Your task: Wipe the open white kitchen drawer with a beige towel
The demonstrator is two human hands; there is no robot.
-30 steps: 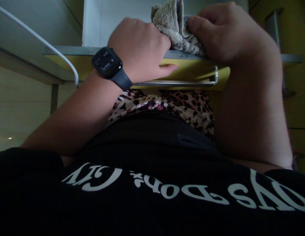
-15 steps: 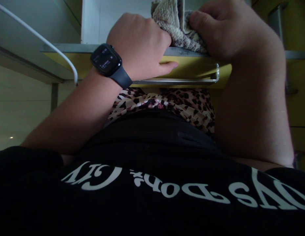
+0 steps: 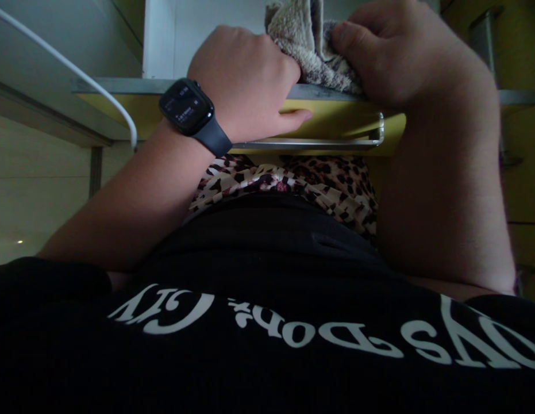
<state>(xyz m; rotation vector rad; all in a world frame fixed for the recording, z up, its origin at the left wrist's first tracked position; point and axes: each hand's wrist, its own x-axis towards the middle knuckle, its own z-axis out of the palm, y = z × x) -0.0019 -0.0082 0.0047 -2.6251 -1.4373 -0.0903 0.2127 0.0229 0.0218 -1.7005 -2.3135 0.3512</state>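
Observation:
A beige fluffy cloth is bunched on the top edge of a yellow drawer front. My right hand is closed on the cloth, thumb pressed into it. My left hand, with a dark smartwatch on the wrist, curls over the drawer's grey top edge right beside the cloth, its thumb lying against the yellow face. A metal bar handle runs along the drawer front below both hands.
A white cable hangs down at the left past a grey worktop edge. Yellow cabinet fronts with a metal handle stand at the right. My black printed shirt and leopard-print fabric fill the lower view.
Both hands and the cloth have shifted slightly upward in view over the last second. The grips are unchanged.

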